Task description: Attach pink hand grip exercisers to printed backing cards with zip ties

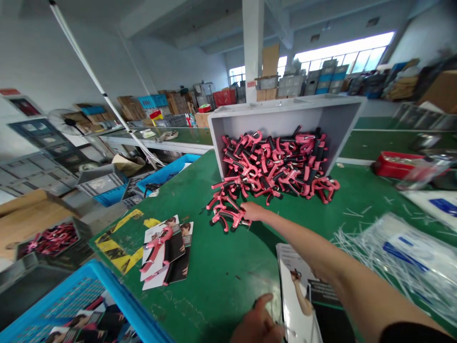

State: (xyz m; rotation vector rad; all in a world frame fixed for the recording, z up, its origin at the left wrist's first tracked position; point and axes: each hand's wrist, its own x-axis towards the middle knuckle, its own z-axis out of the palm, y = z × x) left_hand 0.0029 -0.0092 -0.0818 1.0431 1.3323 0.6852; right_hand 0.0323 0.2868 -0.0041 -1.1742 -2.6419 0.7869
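Note:
My right hand [252,212] reaches forward to the near edge of a heap of pink-and-black hand grip strengtheners [274,164]. Its fingers are closed on one spring hand grip [233,216] lying on the green table; the fingertips are partly hidden. My left hand [259,324] is low at the bottom edge, its index finger and thumb apart, beside a stack of printed cards [294,286]. I make out nothing held in it. Left of centre, a hand grip [157,250] lies on printed cards [182,274].
A grey bin [285,107] lies tipped on its side, grips spilling out. Loose white cable ties [352,243] and a plastic bag [410,252] are at right, near a red tray [392,166]. A blue basket [103,274] of carded packs stands at lower left.

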